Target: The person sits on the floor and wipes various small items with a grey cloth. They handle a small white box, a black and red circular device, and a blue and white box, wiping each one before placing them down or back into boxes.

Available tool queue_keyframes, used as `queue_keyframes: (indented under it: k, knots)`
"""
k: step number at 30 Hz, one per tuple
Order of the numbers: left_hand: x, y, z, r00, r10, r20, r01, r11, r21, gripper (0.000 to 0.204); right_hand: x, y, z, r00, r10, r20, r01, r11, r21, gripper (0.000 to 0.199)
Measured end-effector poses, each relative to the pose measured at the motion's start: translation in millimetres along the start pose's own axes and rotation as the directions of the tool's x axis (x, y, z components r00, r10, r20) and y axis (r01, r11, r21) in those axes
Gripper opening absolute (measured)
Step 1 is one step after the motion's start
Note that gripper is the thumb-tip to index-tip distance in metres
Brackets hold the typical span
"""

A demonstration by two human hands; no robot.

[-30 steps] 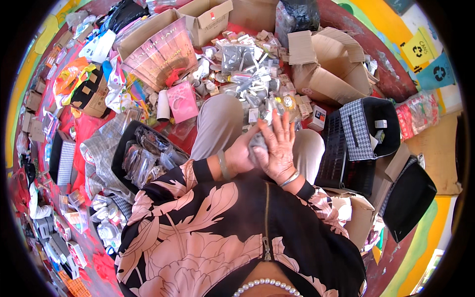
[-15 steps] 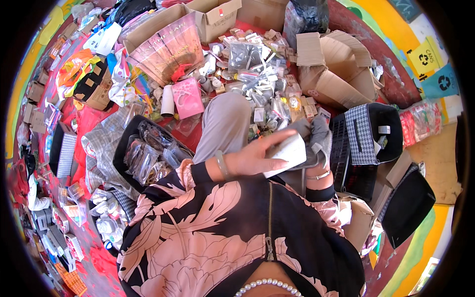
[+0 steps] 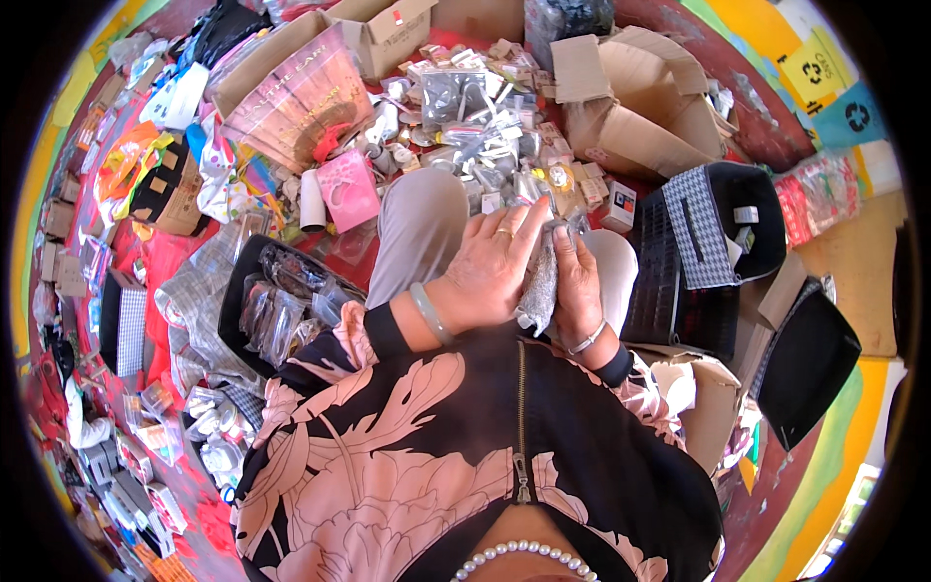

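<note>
A crumpled grey cloth (image 3: 539, 293) is between my two hands, above my lap. My left hand (image 3: 488, 264) has its fingers nearly straight and pressed together against the cloth's left side; its thumb is hidden. On the other side, my right hand (image 3: 579, 293) closes on the cloth with its thumb up. Something small and dark shows at the cloth's top, between the fingertips, too covered to name. Beyond my hands lies a heap of small boxes and plastic packets (image 3: 485, 136). A small white box (image 3: 619, 207) with a dark panel stands just right of my right knee.
An open cardboard box (image 3: 640, 107) stands ahead right. Black fabric bins with a checked pattern (image 3: 698, 233) stand at my right. To my left is a black bin (image 3: 242, 291) of plastic-wrapped items. A pink gift bag (image 3: 349, 190) and a white cardboard tube (image 3: 311, 202) lie ahead left.
The white box that was in my left hand is no longer there. My left hand has come against the grey cloth. My right hand has drawn leftward with the cloth.
</note>
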State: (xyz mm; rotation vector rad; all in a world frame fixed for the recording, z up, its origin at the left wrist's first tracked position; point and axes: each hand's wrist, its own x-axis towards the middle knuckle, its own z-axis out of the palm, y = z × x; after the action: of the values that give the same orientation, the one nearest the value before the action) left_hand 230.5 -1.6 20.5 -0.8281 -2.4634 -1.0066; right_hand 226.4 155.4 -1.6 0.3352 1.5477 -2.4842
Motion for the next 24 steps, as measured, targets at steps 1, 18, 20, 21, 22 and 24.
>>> queue_keyframes:
  k: [1, 18, 20, 21, 22, 24]
  knots:
    - [4, 2, -3, 1.000, 0.014, -0.017, -0.014, 1.000, 0.021, 0.082, 3, -2, -3, 1.000, -0.002, 0.002, 0.002, 0.996, 0.087, 0.038]
    - [-15, -21, -3, 0.986, -0.142, -0.082, 0.081, 0.856, -0.510, 0.098, 18, -41, -28, 0.998, -0.038, 0.053, 0.021, 0.959, 0.282, 0.052]
    - [-14, -20, -1, 0.984, -0.157, -0.077, 0.112, 0.903, -0.414, 0.098, 6, -47, -10, 0.975, -0.161, 0.150, 0.135, 0.976, 0.169, 0.053]
    - [-11, -19, 0, 0.983, -0.168, -0.079, 0.129, 0.923, -0.362, 0.097, 5, -34, -17, 0.950, -0.141, 0.278, 0.156, 0.987, -0.033, 0.053]
    - [-9, -13, 3, 0.990, -0.091, -0.107, 0.044, 0.925, -0.378, 0.095, -6, -31, -2, 0.853, -0.281, 0.439, 0.465, 0.790, -0.399, 0.052]
    - [-9, -12, 9, 0.995, -0.034, -0.089, -0.002, 0.924, -0.381, 0.089, -8, -16, 11, 0.776, -0.242, 0.583, 0.610, 0.522, -0.595, 0.060]
